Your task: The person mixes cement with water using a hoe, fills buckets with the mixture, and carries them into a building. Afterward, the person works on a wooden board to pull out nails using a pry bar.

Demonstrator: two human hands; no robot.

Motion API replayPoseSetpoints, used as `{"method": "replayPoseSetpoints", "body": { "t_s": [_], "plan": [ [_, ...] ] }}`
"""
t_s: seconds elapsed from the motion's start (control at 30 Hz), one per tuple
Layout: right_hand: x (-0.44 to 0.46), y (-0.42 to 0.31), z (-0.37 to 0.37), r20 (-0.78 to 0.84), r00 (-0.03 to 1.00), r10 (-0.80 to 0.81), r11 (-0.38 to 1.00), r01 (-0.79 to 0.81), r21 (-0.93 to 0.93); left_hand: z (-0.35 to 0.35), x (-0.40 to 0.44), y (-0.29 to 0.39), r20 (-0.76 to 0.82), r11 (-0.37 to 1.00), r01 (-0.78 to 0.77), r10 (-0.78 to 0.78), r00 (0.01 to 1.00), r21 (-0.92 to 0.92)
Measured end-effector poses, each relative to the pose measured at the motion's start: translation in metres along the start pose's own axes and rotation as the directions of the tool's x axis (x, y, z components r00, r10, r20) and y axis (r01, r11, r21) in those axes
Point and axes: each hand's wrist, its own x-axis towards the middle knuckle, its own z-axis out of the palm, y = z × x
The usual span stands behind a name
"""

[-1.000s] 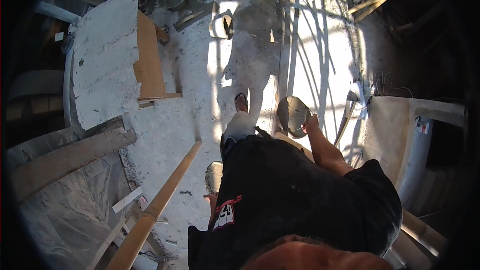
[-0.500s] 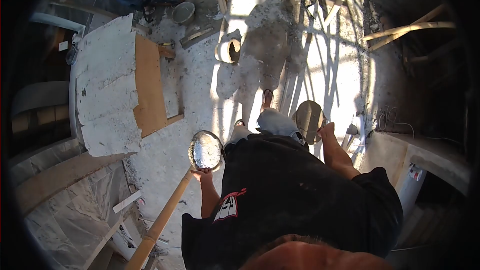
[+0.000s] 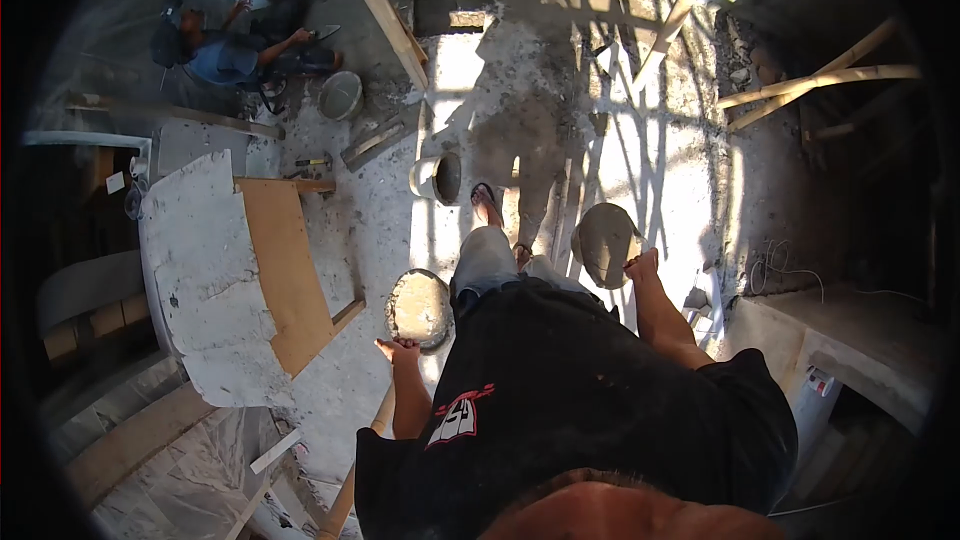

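Floor [image 3: 375, 240] is left open between the left hand [image 3: 400, 348] and the edged board [image 3: 205, 275] to its left; well right of the right hand [image 3: 643, 263], room is bounded by a grey ledge [image 3: 850, 330]. In this head view both arms are held low and spread. Just ahead of the left hand, the left bucket [image 3: 418, 310] is gripped at its near rim, its filling pale and sunlit; the right bucket [image 3: 605, 245], grey-filled, is gripped likewise beside the right hand.

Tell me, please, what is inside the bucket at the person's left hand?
The bucket at the left hand holds a pale, sunlit material; what exactly it is, I cannot tell. The bottom and anything beneath this surface are covered, so not visible.
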Motion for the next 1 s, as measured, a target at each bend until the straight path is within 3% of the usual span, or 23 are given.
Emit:
{"method": "replayPoseSetpoints", "body": {
  "t_s": [0.1,0.23,0.27,0.47,0.6,0.63,0.67,0.77,0.87,0.9,0.93,1.0],
  "plan": [
    [0.004,-0.021,0.040,-0.206,0.978,-0.014,1.000,0.016,0.008,0.056,-0.003,-0.006,-0.033,0.997,0.034,-0.031,0.999,0.074],
    [0.006,-0.053,0.098,-0.280,0.960,0.002,1.000,0.000,0.008,0.107,0.006,-0.020,-0.076,0.992,0.074,-0.066,0.995,0.104],
    [0.000,-0.064,0.113,-0.312,0.950,-0.016,1.000,0.022,0.015,0.121,0.003,-0.021,-0.108,0.993,0.023,-0.010,0.994,0.118],
    [-0.023,-0.106,0.185,-0.419,0.908,0.005,0.996,0.032,0.080,0.178,0.010,-0.018,0.030,0.998,-0.014,0.012,0.999,0.056],
    [-0.002,-0.132,0.243,-0.338,0.941,0.019,0.999,-0.008,0.032,0.229,-0.018,-0.019,0.086,0.996,-0.087,0.086,0.993,0.010],
    [0.059,-0.132,0.247,-0.318,0.945,0.069,0.997,-0.060,0.039,0.243,-0.019,-0.020,0.087,0.993,-0.122,0.122,0.989,-0.009],
    [0.054,-0.141,0.265,-0.320,0.945,0.071,0.997,-0.063,0.033,0.257,-0.019,-0.020,0.088,0.987,-0.158,0.160,0.983,-0.026],
    [0.006,-0.167,0.337,-0.033,0.999,0.021,1.000,-0.021,0.002,0.306,-0.035,-0.012,0.007,0.988,-0.149,0.149,0.989,-0.036],
    [0.040,-0.184,0.396,-0.058,0.998,0.035,0.999,-0.035,-0.009,0.367,-0.070,-0.011,-0.096,0.992,-0.128,0.128,0.987,0.008],
    [0.054,-0.188,0.412,-0.123,0.992,0.027,0.986,-0.047,-0.163,0.384,-0.083,-0.009,-0.110,0.992,-0.129,0.130,0.985,0.015],
    [0.066,-0.192,0.425,-0.135,0.990,0.032,0.983,-0.056,-0.175,0.402,-0.091,-0.010,-0.122,0.992,-0.126,0.126,0.984,0.014],
    [0.087,-0.201,0.461,0.051,0.998,0.038,0.980,-0.027,-0.196,0.436,-0.103,-0.011,-0.106,0.986,-0.148,0.156,0.982,0.078]
  ]
}}
